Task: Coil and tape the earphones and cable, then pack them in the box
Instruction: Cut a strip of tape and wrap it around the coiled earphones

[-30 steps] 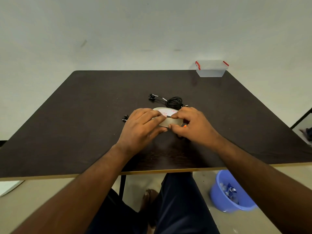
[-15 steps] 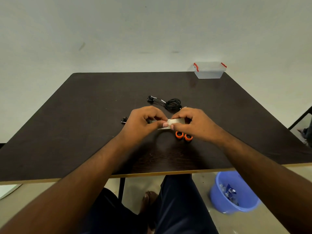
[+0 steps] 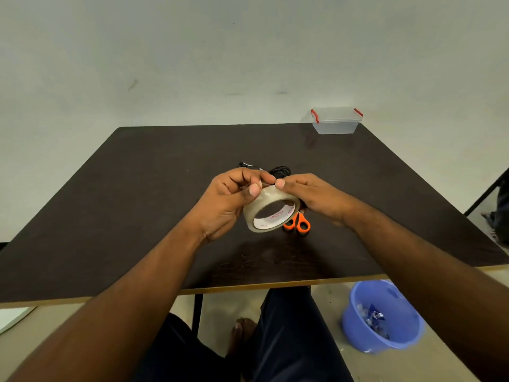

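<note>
A roll of tape (image 3: 271,212) is held up above the tabletop (image 3: 137,205) by both hands. The left hand (image 3: 230,201) is curled round the roll's left side, with its thumb pressed on top. The right hand (image 3: 314,198) is curled on the right side, with its thumb on the top rim too. The two thumbs are close together, so it looks like the loose end of the tape is being picked at. That is the step in hand: getting a strip free.

The cable (image 3: 281,170) is seen coiled just behind the hands, partly hidden. The earphones (image 3: 243,164) are only just seen beside it. The scissors (image 3: 298,224) are laid right under the roll, so a strip can be cut next. A slow pull will be needed so the tape is not stuck to itself.

The box (image 3: 336,124) is set at the far right corner, close to the edge, lid on. Much bare room is left between it and the hands. A blue tub (image 3: 382,317) is on the floor
</note>
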`<control>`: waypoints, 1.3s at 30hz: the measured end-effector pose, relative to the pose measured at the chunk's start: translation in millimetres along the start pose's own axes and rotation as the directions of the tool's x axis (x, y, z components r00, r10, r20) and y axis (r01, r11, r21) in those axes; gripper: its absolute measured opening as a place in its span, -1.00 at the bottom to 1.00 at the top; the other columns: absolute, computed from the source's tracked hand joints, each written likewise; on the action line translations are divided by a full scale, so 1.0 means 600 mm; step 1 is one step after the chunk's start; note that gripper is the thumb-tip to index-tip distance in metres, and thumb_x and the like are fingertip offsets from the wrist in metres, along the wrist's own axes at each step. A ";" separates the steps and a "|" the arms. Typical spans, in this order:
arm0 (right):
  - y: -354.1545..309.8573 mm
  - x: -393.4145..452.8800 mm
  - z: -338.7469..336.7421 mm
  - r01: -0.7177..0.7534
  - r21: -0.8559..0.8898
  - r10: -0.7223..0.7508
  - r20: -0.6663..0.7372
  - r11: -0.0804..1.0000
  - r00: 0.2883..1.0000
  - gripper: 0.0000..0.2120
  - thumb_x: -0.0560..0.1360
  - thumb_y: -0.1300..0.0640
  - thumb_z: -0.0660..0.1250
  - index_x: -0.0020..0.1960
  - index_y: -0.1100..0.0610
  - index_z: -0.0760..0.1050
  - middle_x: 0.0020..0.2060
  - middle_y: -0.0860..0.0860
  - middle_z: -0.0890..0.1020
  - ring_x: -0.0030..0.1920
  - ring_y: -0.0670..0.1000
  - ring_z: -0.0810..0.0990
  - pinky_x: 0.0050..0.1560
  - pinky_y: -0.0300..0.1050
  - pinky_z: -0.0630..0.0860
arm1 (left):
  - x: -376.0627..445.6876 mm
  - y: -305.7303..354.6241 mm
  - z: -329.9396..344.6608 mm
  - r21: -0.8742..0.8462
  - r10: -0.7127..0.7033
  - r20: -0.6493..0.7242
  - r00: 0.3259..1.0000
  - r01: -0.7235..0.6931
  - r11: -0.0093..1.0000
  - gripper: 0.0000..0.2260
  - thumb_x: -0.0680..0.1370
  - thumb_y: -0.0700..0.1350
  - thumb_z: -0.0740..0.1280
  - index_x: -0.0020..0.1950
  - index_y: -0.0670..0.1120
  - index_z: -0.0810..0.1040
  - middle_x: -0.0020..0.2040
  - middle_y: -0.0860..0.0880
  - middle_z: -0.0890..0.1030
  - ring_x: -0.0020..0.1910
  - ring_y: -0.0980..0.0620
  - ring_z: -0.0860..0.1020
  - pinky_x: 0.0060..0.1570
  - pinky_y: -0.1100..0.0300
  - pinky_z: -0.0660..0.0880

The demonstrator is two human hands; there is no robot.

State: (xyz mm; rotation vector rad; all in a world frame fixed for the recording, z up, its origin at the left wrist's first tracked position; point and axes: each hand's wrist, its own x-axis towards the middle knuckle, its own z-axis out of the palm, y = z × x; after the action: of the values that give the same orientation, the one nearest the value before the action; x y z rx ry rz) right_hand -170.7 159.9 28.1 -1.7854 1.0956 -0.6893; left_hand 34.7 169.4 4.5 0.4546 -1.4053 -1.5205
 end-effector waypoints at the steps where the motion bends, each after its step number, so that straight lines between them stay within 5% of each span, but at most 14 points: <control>1: -0.003 0.002 0.001 0.005 0.018 -0.005 -0.009 1.000 1.000 -0.38 0.45 -0.23 0.27 -0.04 0.40 0.46 -0.32 0.08 0.45 -0.33 -0.01 0.41 -0.31 -0.22 0.35 | 0.000 0.000 0.001 -0.044 -0.015 0.002 1.000 0.015 0.999 -0.82 0.39 -0.08 0.48 -0.11 -0.13 0.58 0.09 -0.10 0.60 0.12 -0.05 0.55 0.04 0.11 0.57; 5: -0.014 0.012 0.001 0.027 0.020 -0.025 -0.079 0.999 0.997 -0.45 0.40 -0.16 0.42 -0.17 0.38 0.46 -0.31 0.14 0.46 -0.30 0.09 0.38 -0.30 -0.09 0.31 | -0.003 0.001 0.002 -0.095 -0.084 0.043 0.996 0.088 0.992 -0.70 0.44 -0.03 0.47 -0.03 -0.19 0.47 0.29 -0.22 0.47 0.20 -0.12 0.46 0.10 0.06 0.52; 9: -0.013 0.016 -0.004 0.024 -0.095 -0.041 -0.181 0.995 0.983 -0.55 0.34 -0.15 0.47 -0.31 0.23 0.46 -0.40 0.06 0.47 -0.35 -0.01 0.42 -0.34 -0.15 0.29 | -0.004 0.006 -0.004 0.204 -0.070 -0.042 0.997 0.077 0.976 -0.78 0.58 -0.06 0.16 -0.06 -0.20 0.49 0.38 -0.21 0.42 0.24 -0.16 0.46 0.16 -0.06 0.40; 12: -0.009 0.017 0.002 -0.024 -0.278 -0.056 -0.276 0.960 0.960 -0.59 0.25 -0.27 0.47 -0.37 0.05 0.45 -0.48 -0.13 0.46 -0.46 -0.21 0.40 -0.44 -0.27 0.29 | -0.004 0.008 0.004 0.406 -0.041 -0.178 0.983 0.112 0.907 -0.63 0.55 0.16 0.18 -0.14 -0.10 0.57 0.26 -0.03 0.52 0.22 0.03 0.50 0.17 0.08 0.44; 14: -0.005 0.020 0.008 -0.011 -0.390 -0.130 -0.332 0.921 0.934 -0.54 0.21 -0.36 0.42 -0.39 0.03 0.42 -0.46 -0.11 0.47 -0.39 -0.18 0.41 -0.43 -0.25 0.29 | -0.001 0.002 0.011 0.581 0.103 -0.264 0.959 0.073 0.811 -0.64 0.44 0.28 0.26 -0.23 0.00 0.60 0.05 0.03 0.52 0.07 0.20 0.48 0.02 0.34 0.40; 16: -0.005 0.024 0.012 0.007 -0.499 -0.209 -0.351 0.867 0.913 -0.52 0.22 -0.41 0.36 -0.40 0.00 0.38 -0.41 -0.09 0.47 -0.25 -0.08 0.40 -0.37 -0.20 0.26 | 0.001 -0.008 0.014 0.703 0.227 -0.273 0.935 0.033 0.710 -0.68 0.37 0.24 0.40 -0.24 -0.01 0.57 -0.13 0.01 0.47 -0.16 0.18 0.44 -0.18 0.38 0.38; 19: -0.004 0.033 0.013 0.005 -0.565 -0.263 -0.376 0.825 0.889 -0.55 0.20 -0.45 0.25 -0.38 -0.05 0.34 -0.34 -0.12 0.46 -0.14 -0.04 0.36 -0.33 -0.21 0.22 | 0.002 -0.014 0.010 0.635 0.187 -0.249 0.950 0.015 0.772 -0.69 0.37 0.04 0.54 -0.17 -0.11 0.49 -0.33 0.10 0.47 -0.35 0.11 0.38 -0.37 0.21 0.38; 22: -0.001 0.040 0.017 0.031 -0.549 -0.296 -0.401 0.835 0.867 -0.54 0.21 -0.46 0.27 -0.39 -0.06 0.35 -0.35 -0.13 0.45 -0.15 -0.02 0.40 -0.31 -0.20 0.24 | 0.001 -0.013 0.003 0.599 0.169 -0.242 0.956 0.010 0.801 -0.73 0.41 -0.07 0.53 -0.11 -0.10 0.45 -0.28 -0.05 0.51 -0.33 0.04 0.45 -0.37 0.10 0.46; 27: -0.005 0.052 0.024 0.056 -0.511 -0.302 -0.413 0.858 0.859 -0.57 0.26 -0.41 0.31 -0.40 -0.07 0.34 -0.36 -0.12 0.46 -0.17 -0.01 0.41 -0.29 -0.17 0.27 | -0.006 -0.010 -0.005 0.520 0.236 -0.279 0.931 -0.061 0.852 -0.82 0.50 -0.20 0.44 -0.06 -0.03 0.45 -0.22 -0.09 0.57 -0.35 0.03 0.57 -0.41 0.18 0.54; 32: 0.000 0.056 0.026 0.048 -0.480 -0.283 -0.431 0.876 0.857 -0.59 0.29 -0.33 0.39 -0.36 0.01 0.45 -0.36 -0.08 0.50 -0.17 0.03 0.46 -0.29 -0.17 0.26 | -0.006 -0.007 -0.012 0.400 0.249 -0.389 0.887 -0.081 0.913 -0.68 0.49 -0.32 0.41 0.10 -0.01 0.41 -0.18 -0.24 0.63 -0.27 -0.06 0.64 -0.28 0.08 0.60; 39: 0.011 0.060 0.010 0.072 -0.516 -0.317 -0.404 0.854 0.858 -0.70 0.34 -0.28 0.41 -0.29 -0.08 0.45 -0.27 -0.15 0.50 -0.12 -0.05 0.41 -0.25 -0.22 0.29 | -0.021 -0.008 -0.039 0.470 0.280 -0.492 0.824 -0.020 0.883 -0.70 0.46 -0.31 0.45 0.03 -0.02 0.45 -0.31 -0.06 0.63 -0.42 0.02 0.58 -0.49 0.23 0.48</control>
State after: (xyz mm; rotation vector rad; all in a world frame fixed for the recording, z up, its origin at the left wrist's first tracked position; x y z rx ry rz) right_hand -152.4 129.1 19.6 -2.2534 1.5279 -1.1025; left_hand 57.0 166.6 -10.0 0.9558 -1.2730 -0.8150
